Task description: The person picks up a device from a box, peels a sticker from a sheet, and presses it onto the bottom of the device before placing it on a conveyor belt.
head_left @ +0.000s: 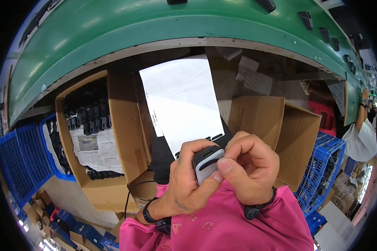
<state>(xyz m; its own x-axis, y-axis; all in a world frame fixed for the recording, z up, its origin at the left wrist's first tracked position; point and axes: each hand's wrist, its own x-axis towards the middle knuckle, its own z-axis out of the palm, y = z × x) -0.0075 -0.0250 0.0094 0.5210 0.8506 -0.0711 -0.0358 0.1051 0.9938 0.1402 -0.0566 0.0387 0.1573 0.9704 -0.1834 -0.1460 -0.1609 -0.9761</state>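
Both hands (188,175) (255,169) close together, fingers (253,144) bent

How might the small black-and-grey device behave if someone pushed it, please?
The black-and-grey device is probably stiff, since its shell shows a crisp outline in the left hand. Its smooth grey face could feel slightly slippery. Its broad, flattish shape suggests sliding rather than rolling.

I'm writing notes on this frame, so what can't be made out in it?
All in the head view:
Underside of the grey-and-black device: hidden by the left hand.
Whether the right hand pinches anything: hidden by its thumb and fingers.
Black piece at the top: cut off by the picture's edge.
Contents of the blue crate at right: partly hidden by its slatted wall.
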